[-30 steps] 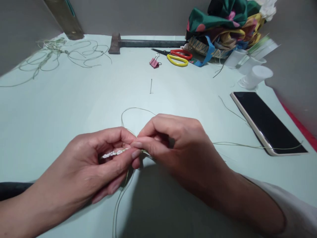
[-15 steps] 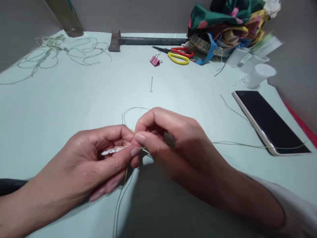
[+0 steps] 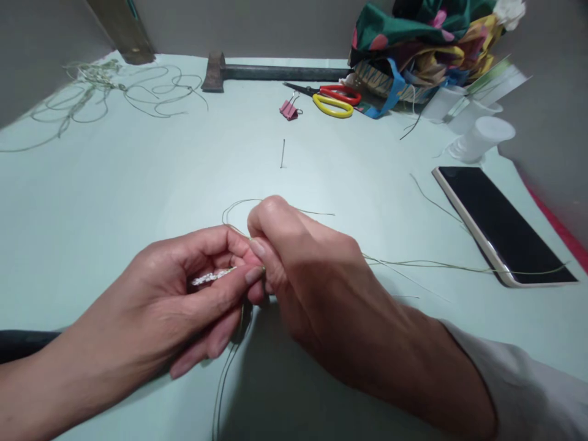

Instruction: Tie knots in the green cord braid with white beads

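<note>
On the near middle of the counter (image 3: pixel 151 184), my two hands meet, fingertips touching. My left hand (image 3: pixel 184 294) is bent inward, its thumb pressed to the fingers on a knobbly white strip (image 3: pixel 209 278), which shows in the hollow between thumb and palm. My right hand (image 3: pixel 260 239) is nearly closed, thumb against the curled forefinger, with thin green cords (image 3: pixel 427 264) pinched at the tips; whatever else it covers is hidden from me. The cords make a loop on the far side of my fingers, trail toward the near edge just right of my left hand, and run out to the right from behind my right hand, crossing the near end of a phone (image 3: pixel 500 220). Straight beyond my hands lies a pin (image 3: pixel 283 153). Farther off sit a pink clip (image 3: pixel 289 111) and, just to its right, scissors (image 3: pixel 333 111) with one red and one yellow handle. A rusty-headed tool (image 3: pixel 285 73) stretches along the far edge. At the far left spreads a tangle (image 3: pixel 98 76) of green cord; at the far right are bright cloth (image 3: pixel 390 29) and a white spool (image 3: pixel 482 139).
</note>
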